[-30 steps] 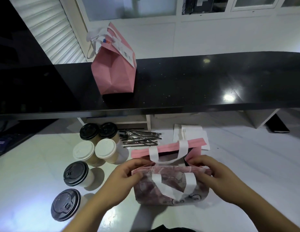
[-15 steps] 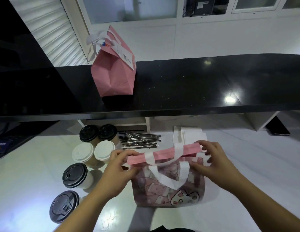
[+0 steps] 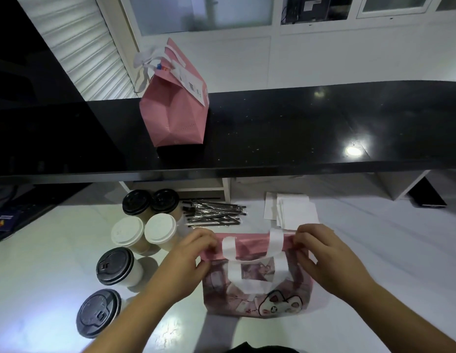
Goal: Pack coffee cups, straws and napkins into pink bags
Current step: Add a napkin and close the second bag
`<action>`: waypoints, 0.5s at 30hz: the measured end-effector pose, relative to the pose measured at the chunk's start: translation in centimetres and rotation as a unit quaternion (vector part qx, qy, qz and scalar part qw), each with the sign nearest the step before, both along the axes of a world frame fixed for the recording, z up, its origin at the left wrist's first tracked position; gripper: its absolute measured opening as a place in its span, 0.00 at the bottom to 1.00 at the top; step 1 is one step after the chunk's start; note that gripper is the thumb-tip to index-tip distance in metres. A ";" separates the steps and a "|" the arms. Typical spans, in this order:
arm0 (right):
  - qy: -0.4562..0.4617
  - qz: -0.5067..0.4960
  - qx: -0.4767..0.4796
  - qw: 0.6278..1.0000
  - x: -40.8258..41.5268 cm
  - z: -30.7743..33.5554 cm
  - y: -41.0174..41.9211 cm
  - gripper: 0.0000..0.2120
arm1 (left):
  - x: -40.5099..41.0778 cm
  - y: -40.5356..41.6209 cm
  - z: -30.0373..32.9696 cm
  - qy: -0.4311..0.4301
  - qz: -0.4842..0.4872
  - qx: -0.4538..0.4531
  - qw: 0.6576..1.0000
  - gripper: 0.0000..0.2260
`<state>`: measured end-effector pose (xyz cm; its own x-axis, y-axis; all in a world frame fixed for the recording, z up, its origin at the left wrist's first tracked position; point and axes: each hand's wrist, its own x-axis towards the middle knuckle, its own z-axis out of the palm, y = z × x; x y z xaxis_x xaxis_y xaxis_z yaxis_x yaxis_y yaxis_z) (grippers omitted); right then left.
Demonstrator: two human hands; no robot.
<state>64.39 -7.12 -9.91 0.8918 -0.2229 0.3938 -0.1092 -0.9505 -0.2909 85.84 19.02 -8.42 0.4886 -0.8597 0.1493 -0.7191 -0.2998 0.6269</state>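
Here, six lidded paper coffee cups [image 3: 135,248] stand at my left on the glossy white table [image 3: 43,263]. My left hand [image 3: 186,261] pinches the left top edge of the pink printed bag with white handles [image 3: 257,284]; my right hand [image 3: 326,256] pinches its right edge. Black wrapped straws [image 3: 214,212] and white napkins [image 3: 290,210] lie just behind.

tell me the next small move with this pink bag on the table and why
Probably pull the two top edges apart to open the mouth. The left hand and right hand each pinch an end of the pink bag rim, which looks pressed flat and closed. The six lidded cups, the straws and the napkins all sit outside it, so nothing can go in yet.
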 end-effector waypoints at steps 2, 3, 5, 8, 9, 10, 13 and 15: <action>0.008 0.005 0.001 1.000 -0.2 0.2 -0.1 0.11 | 0.2 0.2 0.0 -0.016 -0.019 0.004 1.000 0.13; 0.009 0.009 -0.002 1.000 -0.3 0.2 -0.1 0.09 | 0.3 0.3 0.1 -0.024 -0.024 0.008 0.999 0.11; 0.009 0.003 -0.001 1.000 -0.2 0.3 -0.1 0.06 | 0.4 0.2 0.1 -0.054 -0.026 0.017 0.998 0.14; 0.027 -0.015 0.008 0.999 0.2 0.9 0.0 0.08 | 0.6 -0.3 0.1 -0.103 -0.030 0.039 0.993 0.21; 0.046 -0.010 0.002 0.999 0.5 1.2 0.1 0.10 | 0.7 -0.5 0.1 -0.122 -0.041 0.048 0.991 0.20; 0.067 -0.004 -0.004 0.998 0.7 1.5 0.1 0.11 | 0.8 -0.8 0.3 -0.137 -0.055 0.059 0.987 0.17; 0.116 0.010 -0.024 0.993 1.8 2.2 0.5 0.09 | 0.5 -2.4 1.3 -0.133 -0.071 0.092 0.984 0.10; 0.134 0.016 -0.039 0.990 2.9 2.4 1.0 0.07 | 0.0 -3.8 2.1 -0.141 -0.069 0.114 0.981 0.13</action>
<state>67.28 -6.12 -7.50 0.9727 -0.1710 0.1571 -0.1419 -0.9733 -0.1806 85.79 15.19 -6.31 0.3313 -0.9417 0.0584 -0.8981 -0.2957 0.3255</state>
